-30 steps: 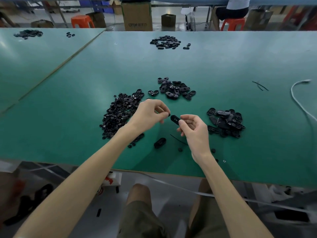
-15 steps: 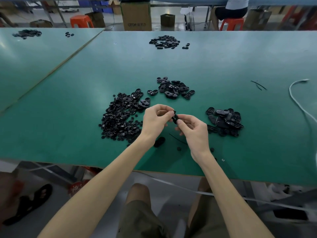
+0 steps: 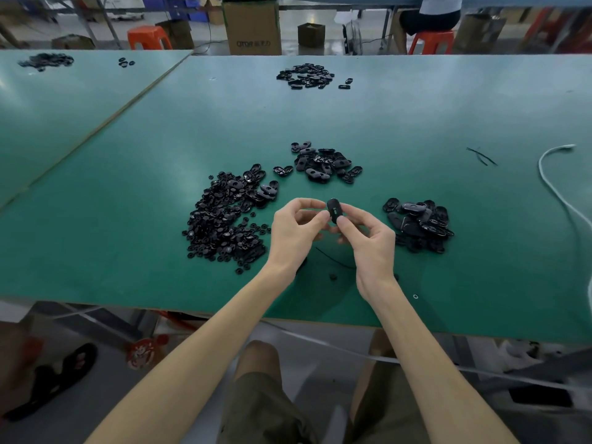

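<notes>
Black plastic, small and oval, that's what everything here turns on. The oval piece [image 3: 334, 210] sits pinched between the fingers [image 3: 343, 224] of both hands, raised a little above the worktop [image 3: 128, 161] and right in the middle of the view. The right hand [image 3: 373, 241] has thumb and forefinger clamped on its lower right edge, and it looks like this hand does the steadying. The left hand [image 3: 293, 230] closes thumb and forefinger on the opposite edge, other fingers curled in loosely. My guess is it's pressing or seating something tiny into the slot in the face, though I can't make out any part under those fingertips.

The layout makes sense to me. The heap of small round bits [image 3: 224, 219] lies just beside the left hand, so that hand can feed itself. A pile of oval shells [image 3: 323, 163] sits straight ahead, near both hands. Another pile [image 3: 419, 224] is just beside the right hand, and I'd bet that's where finished ones get dropped.

A couple of loose bits [image 3: 333, 277] lie under the wrists. Well off to the right there's a white cable [image 3: 551, 187], and a far pile [image 3: 306, 75] sits across the worktop.
</notes>
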`<state>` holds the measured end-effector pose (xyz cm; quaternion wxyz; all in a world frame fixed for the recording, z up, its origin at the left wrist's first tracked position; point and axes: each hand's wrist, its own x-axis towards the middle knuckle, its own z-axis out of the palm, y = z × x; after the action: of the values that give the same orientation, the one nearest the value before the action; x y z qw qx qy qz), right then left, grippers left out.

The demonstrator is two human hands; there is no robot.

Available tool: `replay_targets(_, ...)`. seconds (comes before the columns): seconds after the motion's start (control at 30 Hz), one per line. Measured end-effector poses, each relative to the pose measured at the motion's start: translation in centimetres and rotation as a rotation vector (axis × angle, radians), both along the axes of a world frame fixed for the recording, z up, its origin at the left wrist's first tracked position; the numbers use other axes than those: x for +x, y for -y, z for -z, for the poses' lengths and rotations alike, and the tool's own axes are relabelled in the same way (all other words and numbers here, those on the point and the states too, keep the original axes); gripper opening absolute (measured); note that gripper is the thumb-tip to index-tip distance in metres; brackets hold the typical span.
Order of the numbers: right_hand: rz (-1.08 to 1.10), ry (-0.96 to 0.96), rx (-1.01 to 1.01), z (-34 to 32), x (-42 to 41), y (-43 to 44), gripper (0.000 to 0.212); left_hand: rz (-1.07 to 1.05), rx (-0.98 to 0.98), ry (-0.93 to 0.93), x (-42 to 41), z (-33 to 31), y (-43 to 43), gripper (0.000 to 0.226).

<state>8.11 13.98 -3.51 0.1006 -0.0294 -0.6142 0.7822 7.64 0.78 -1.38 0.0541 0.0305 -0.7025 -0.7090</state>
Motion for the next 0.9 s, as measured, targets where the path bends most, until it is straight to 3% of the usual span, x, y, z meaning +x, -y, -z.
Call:
replay_targets(0.23, -0.059, 0.016, 0.062, 0.0, 0.0, 0.1, 0.018, 0.042, 0.038, -0.023, -0.2, -0.8, 0.2, 0.015)
replay_targets(0.47, -0.036, -0.009, 0.05, 0.1, 0.1, 0.2, 0.009, -0.048, -0.064, -0.034, -0.3, -0.4, 0.3, 0.013)
replay_targets(0.9, -0.025, 0.004, 0.088, 0.0, 0.2, 0.2, 0.01, -0.046, -0.106, -0.024, -0.3, 0.3, 0.5, 0.013)
